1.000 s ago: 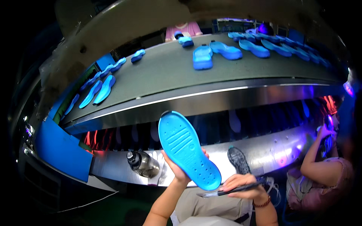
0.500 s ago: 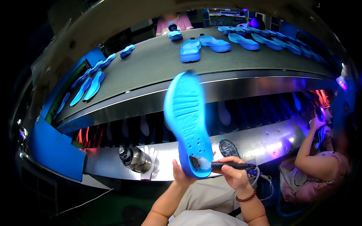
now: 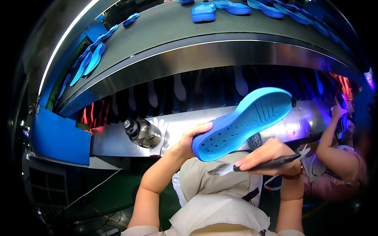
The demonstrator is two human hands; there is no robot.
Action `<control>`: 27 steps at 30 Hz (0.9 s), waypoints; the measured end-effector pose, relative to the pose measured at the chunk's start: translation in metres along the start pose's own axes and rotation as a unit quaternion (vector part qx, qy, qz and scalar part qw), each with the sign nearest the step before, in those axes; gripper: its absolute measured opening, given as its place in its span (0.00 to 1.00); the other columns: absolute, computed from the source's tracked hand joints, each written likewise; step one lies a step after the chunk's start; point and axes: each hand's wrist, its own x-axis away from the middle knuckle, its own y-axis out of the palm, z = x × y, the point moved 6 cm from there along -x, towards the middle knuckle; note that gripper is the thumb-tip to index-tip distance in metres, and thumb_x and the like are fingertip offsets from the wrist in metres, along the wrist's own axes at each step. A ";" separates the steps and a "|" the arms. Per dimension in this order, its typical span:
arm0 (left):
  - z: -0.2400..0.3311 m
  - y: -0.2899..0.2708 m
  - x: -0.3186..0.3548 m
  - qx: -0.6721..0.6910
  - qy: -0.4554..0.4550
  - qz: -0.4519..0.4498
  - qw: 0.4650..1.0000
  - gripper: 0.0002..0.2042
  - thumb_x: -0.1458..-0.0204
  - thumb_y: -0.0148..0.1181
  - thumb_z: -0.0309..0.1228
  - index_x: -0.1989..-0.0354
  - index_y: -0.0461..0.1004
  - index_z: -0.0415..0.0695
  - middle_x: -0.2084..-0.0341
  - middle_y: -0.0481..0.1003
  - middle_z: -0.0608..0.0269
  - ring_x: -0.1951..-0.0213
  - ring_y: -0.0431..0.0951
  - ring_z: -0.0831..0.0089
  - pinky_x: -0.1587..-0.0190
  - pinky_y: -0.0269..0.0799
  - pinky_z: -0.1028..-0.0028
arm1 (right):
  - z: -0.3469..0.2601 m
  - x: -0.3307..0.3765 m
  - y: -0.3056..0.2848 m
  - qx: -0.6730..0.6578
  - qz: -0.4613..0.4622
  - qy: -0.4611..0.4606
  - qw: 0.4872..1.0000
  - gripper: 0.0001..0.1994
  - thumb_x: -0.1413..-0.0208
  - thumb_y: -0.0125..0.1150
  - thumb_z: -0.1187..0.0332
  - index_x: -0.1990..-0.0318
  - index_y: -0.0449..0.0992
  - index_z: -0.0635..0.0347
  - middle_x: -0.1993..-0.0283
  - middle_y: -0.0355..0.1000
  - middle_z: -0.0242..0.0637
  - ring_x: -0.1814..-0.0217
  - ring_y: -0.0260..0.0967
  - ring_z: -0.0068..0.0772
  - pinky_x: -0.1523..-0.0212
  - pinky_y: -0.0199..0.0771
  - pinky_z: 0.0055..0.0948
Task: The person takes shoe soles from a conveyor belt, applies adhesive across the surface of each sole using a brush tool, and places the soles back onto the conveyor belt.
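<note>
My left hand (image 3: 188, 142) grips a bright blue shoe sole (image 3: 240, 124) by its heel end. The sole is tilted, toe up to the right, and its inner face with ridges and small holes shows. My right hand (image 3: 269, 155) is closed round the black handle of a flat brush (image 3: 224, 169). The dark bristles point left, below the heel of the sole and apart from it. Partly hidden behind the sole, a dark patterned outsole (image 3: 255, 141) lies on the steel ledge (image 3: 114, 137).
On the ledge stand a dark bottle (image 3: 142, 133) and a white glove (image 3: 159, 135). Beyond runs a grey conveyor belt (image 3: 157, 29) bearing several blue soles (image 3: 203, 12). Under it, more soles sit in a dark slot with red-glowing ends. A co-worker (image 3: 334, 157) sits at right.
The sole has swung from upright to leaning right and dropped lower. The brush has come off the sole's heel and moved down with my right hand. My view has tilted down.
</note>
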 end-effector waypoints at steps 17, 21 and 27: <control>0.000 -0.022 0.035 -0.083 -0.085 0.129 0.984 0.34 0.53 0.50 0.49 0.43 0.58 0.35 0.51 0.68 0.47 0.53 0.71 0.61 0.50 0.66 0.67 | 0.007 0.015 -0.026 -0.005 0.037 0.009 0.999 0.11 0.57 0.61 0.81 0.63 0.76 0.64 0.60 0.74 0.44 0.55 0.73 0.35 0.54 0.72 0.27; 0.016 -0.016 0.047 -0.140 -0.002 0.145 0.980 0.34 0.52 0.49 0.48 0.43 0.58 0.32 0.49 0.66 0.46 0.50 0.69 0.62 0.45 0.61 0.67 | 0.027 0.030 -0.010 0.031 0.078 0.013 0.996 0.11 0.60 0.64 0.81 0.66 0.76 0.65 0.61 0.75 0.46 0.58 0.74 0.38 0.55 0.73 0.29; -0.009 -0.058 0.031 0.173 0.226 0.036 0.958 0.36 0.48 0.34 0.61 0.43 0.60 0.42 0.45 0.62 0.50 0.44 0.62 0.54 0.43 0.57 0.54 | -0.005 0.027 0.004 -0.006 0.222 -0.004 0.975 0.11 0.64 0.65 0.78 0.68 0.77 0.65 0.64 0.75 0.48 0.59 0.74 0.42 0.57 0.73 0.31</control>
